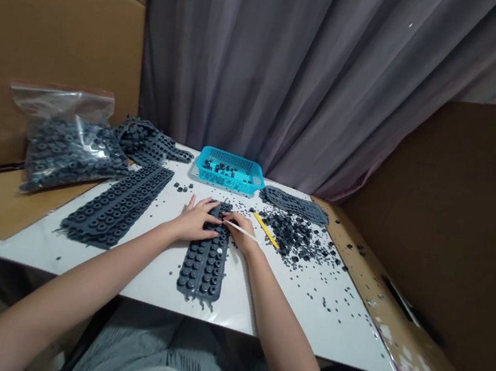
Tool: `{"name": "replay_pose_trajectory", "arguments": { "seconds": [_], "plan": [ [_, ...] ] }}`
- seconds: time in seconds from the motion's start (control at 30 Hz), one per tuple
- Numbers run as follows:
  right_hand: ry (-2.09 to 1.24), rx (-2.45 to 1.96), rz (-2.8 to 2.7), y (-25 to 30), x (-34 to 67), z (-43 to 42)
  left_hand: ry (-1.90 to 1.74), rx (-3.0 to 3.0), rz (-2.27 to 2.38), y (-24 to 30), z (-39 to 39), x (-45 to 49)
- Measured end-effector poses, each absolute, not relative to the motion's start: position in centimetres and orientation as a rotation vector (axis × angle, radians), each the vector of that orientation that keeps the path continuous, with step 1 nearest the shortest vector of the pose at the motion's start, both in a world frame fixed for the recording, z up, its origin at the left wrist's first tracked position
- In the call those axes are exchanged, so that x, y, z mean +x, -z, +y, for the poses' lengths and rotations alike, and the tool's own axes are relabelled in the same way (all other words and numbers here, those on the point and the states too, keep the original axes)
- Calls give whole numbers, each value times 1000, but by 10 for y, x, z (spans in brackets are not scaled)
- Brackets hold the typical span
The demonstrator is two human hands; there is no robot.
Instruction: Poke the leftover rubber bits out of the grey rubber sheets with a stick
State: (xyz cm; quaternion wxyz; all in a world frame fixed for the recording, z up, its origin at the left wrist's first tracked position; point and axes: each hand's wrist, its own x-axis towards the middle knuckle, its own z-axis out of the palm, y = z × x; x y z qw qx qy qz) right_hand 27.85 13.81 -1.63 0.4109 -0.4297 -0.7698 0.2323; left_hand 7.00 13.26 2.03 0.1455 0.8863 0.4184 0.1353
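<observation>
Pressing hand: my left hand (197, 222) lies spread and unclenched over the far half of the knobbed sheet (201, 272), fingers reaching across it from the left side.
Stick hand: my right hand (242, 230) is closed in a pinch on a thin white stick (245, 232), at the sheet's right edge.
Sheet from the pinch: just to its left and under the fingertips, with most of its visible length running back from there toward my body.
Sheet's long axis: pointing away from me, between my two forearms, its rows of knobs following the same line.
Stick's line: slanting across that axis, one end at the knobs by my left fingers, the other sticking out to the right over my wrist.
Nearer hand: the left rests on the sheet itself; the right meets it at the fingertips, so both are at it, almost touching each other.
Right of the pinch: a yellow stick (265, 230) near, then a heap of small dark pieces (289, 236).
Beyond the pinch: a blue basket (224, 183).
Left, past my other hand: a stack of similar sheets (117, 207).
</observation>
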Motion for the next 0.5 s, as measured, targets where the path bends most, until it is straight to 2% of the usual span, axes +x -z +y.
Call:
{"name": "replay_pose_trajectory", "arguments": {
  "seconds": [0.3,0.5],
  "plan": [
    [-478,-1164,-2000,14,275,145,-77,2445,1067,-20,141,60],
    [-431,-1252,-1781,16,277,149,9,2411,1049,-24,140,61]
  ]
}}
